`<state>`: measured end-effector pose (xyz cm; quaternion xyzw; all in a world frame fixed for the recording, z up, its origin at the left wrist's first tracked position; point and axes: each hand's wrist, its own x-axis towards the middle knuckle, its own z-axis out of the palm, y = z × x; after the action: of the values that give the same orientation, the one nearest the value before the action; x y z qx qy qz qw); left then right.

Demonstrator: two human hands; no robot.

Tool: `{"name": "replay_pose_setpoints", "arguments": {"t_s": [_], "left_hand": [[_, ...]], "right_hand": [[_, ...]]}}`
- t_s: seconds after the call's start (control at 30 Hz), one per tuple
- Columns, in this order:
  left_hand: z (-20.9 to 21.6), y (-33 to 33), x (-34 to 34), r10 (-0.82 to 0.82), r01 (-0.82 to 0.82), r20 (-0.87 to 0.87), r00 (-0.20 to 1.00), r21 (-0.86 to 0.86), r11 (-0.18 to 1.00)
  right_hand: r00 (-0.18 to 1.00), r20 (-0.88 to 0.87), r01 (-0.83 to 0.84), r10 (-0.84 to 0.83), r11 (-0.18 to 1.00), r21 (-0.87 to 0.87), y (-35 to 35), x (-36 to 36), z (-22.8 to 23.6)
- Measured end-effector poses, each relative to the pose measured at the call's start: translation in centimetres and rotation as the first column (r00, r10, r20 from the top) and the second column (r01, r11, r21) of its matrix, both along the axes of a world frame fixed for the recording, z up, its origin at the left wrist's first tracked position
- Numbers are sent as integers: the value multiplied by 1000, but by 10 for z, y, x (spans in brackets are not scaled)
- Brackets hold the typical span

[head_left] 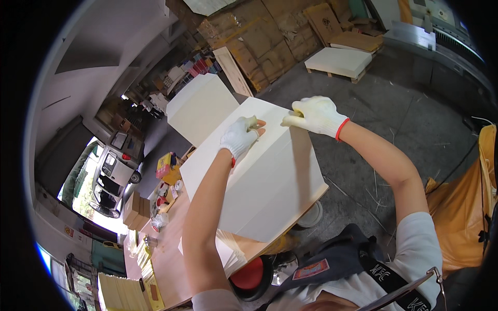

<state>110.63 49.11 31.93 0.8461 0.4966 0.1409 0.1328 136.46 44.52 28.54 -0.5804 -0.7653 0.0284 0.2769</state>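
A tall stack of large white sheets [280, 176], paper or thin board, rests on a table in front of me. My left hand [238, 138], in a white knitted glove with bare fingertips, lies over the top of the stack, its fingers curled in. Whether it grips a sheet or something small is hard to make out. At the right far corner of the stack, my right hand [317, 116], in a white glove with a red cuff, pinches the edge of the top white sheet [267, 110] between thumb and fingers.
Another white stack [202, 106] stands just beyond. The wooden table [174, 238] carries smaller sheets [228, 254] and cardboard boxes [136, 210]. A red round stool [248, 273] is beside the table's near edge. A pallet with white sheets [340, 62] lies farther right; orange fabric [459, 202] hangs at right.
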Motion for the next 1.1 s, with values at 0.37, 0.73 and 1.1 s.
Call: {"name": "replay_pose_setpoints", "arguments": {"t_s": [0.37,0.73,1.1], "left_hand": [[-15,-16,3,-82,66,109,991,137,988],[-9,-22,17,-105,189,484,868,-128,974],[-18,-17,15,-175,209,424,889,-36,977]], "right_hand": [[915,-364,-184,173,983,4,38,-22,18],[763,-636,-36,117,990,140,33,-32,-15],[761,-631,-6,152,974,227,33,-34,-24]]}}
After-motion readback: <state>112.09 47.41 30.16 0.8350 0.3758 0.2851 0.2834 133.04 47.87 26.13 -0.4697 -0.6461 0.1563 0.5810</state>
